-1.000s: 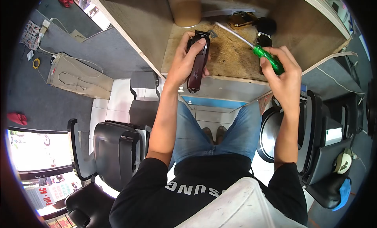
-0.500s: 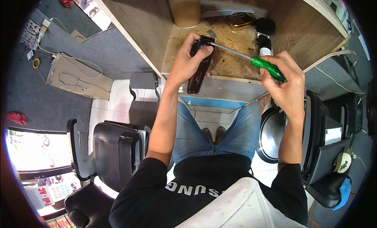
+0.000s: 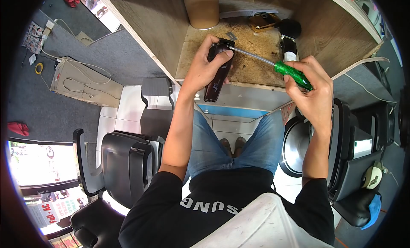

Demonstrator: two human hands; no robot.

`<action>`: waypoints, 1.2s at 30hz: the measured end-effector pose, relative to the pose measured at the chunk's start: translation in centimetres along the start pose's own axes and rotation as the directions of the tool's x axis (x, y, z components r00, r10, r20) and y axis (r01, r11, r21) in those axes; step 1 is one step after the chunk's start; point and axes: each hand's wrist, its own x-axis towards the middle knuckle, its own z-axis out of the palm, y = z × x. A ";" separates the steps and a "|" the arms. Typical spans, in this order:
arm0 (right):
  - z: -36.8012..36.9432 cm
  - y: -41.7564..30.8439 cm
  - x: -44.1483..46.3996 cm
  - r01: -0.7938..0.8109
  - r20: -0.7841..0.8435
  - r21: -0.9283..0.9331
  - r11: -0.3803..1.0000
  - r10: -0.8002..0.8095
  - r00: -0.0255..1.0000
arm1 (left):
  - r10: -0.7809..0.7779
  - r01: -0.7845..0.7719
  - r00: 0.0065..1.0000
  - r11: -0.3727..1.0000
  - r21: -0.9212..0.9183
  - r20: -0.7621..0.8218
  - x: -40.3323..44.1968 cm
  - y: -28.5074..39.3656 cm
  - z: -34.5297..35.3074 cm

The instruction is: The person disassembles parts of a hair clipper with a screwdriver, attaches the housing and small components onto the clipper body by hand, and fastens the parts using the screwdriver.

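Note:
In the head view, my left hand (image 3: 205, 67) is wrapped round dark hair clippers (image 3: 217, 83), its thumb pressed near their head end. My right hand (image 3: 313, 86) grips the green handle of a screwdriver (image 3: 294, 75). The metal shaft runs leftward, and its tip meets the upper part of the clippers beside my left thumb. Whether the tip sits in a screw is too small to tell. A small metal blade piece (image 3: 231, 35) lies on the shelf (image 3: 256, 70) just beyond the clippers.
A second set of clippers (image 3: 289, 46) lies on the right of the shelf, beside a round black brush (image 3: 291, 28) and a gold-and-black object (image 3: 261, 22). A brown cylinder (image 3: 201, 11) stands at the back left. Black barber chairs (image 3: 128, 167) flank me.
Almost nothing differs. My right hand and the screwdriver have shifted very slightly to the right, while the tip stays against the clippers.

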 end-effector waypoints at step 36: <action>-1.3 -4.6 2.8 0.101 0.061 -0.098 0.990 -0.095 0.994 | 0.009 -0.004 0.999 0.995 0.098 -0.051 0.3 -0.6 0.3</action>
